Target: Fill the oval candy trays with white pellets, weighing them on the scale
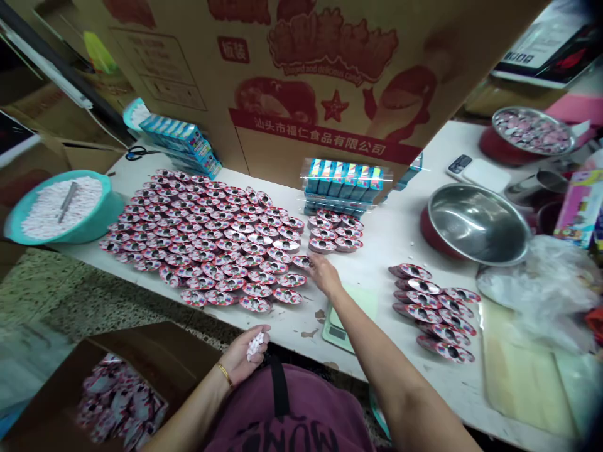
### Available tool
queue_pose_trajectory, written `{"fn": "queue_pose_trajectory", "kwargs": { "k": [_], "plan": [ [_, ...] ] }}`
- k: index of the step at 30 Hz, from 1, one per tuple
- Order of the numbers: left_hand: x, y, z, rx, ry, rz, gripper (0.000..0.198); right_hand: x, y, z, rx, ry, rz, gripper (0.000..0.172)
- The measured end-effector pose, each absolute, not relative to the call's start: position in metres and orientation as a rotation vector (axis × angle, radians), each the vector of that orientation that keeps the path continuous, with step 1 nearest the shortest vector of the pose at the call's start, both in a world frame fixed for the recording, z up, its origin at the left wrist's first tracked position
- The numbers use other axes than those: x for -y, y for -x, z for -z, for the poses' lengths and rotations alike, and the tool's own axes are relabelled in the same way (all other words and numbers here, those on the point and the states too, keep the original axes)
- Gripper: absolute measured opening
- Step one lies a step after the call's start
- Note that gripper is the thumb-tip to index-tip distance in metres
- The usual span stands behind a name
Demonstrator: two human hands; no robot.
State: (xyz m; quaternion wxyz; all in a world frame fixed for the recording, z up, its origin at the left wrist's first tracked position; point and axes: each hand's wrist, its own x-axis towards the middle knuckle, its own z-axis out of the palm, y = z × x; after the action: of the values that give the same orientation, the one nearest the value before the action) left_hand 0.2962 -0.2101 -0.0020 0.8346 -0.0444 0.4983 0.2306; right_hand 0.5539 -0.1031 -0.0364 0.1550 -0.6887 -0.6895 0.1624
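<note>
Low over the table's front edge, my left hand (242, 356) is cupped palm up around a small heap of white pellets (255, 346). My right hand (325, 275) reaches forward with its fingers drawn together at the right end of a small oval pack (301, 261). Whether those fingertips pinch the pack or a pellet cannot be made out. This pack lies at the right side of a dense group of upright red-and-white oval packs (202, 238), each with a dark opening on top. A smaller group of the same packs (335, 231) stands just beyond my right hand.
A turquoise basin (110, 210) of white pellets is at left. Blue boxes (346, 179) stand before a large carton (325, 119). To the right are a steel bowl (475, 223), more oval packs (438, 320) and plastic bags (537, 295). A pale green scale (339, 336) lies under my right forearm.
</note>
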Motion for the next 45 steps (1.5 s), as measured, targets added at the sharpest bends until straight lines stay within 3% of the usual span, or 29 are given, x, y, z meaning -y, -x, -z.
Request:
{"fn": "queue_pose_trajectory", "kwargs": {
  "k": [9, 15, 22, 30, 35, 45],
  "plan": [
    [0.206, -0.288, 0.001, -1.026, 0.123, -0.527, 0.020, 0.072, -0.581, 0.013, 2.197, 2.274, -0.106, 0.022],
    [0.189, -0.319, -0.015, -0.955, 0.107, -0.479, 0.024, 0.165, -0.604, -0.026, 2.262, 2.257, -0.022, 0.021],
    [0.178, -0.374, -0.021, -0.731, 0.058, -0.367, 0.026, 0.256, -0.609, -0.021, 2.209, 2.299, -0.165, 0.018],
    [0.211, -0.388, -0.005, -0.824, 0.044, -0.241, 0.020, 0.276, -0.517, -0.031, 2.247, 1.856, -0.562, 0.029],
    [0.228, -0.381, 0.000, -0.835, 0.060, -0.257, 0.023, 0.287, -0.514, -0.032, 2.244, 1.756, -0.796, 0.020],
    [0.237, -0.383, 0.002, -0.786, 0.073, -0.128, 0.021, 0.298, -0.532, -0.035, 2.268, 1.702, -0.867, 0.017]
  ]
}}
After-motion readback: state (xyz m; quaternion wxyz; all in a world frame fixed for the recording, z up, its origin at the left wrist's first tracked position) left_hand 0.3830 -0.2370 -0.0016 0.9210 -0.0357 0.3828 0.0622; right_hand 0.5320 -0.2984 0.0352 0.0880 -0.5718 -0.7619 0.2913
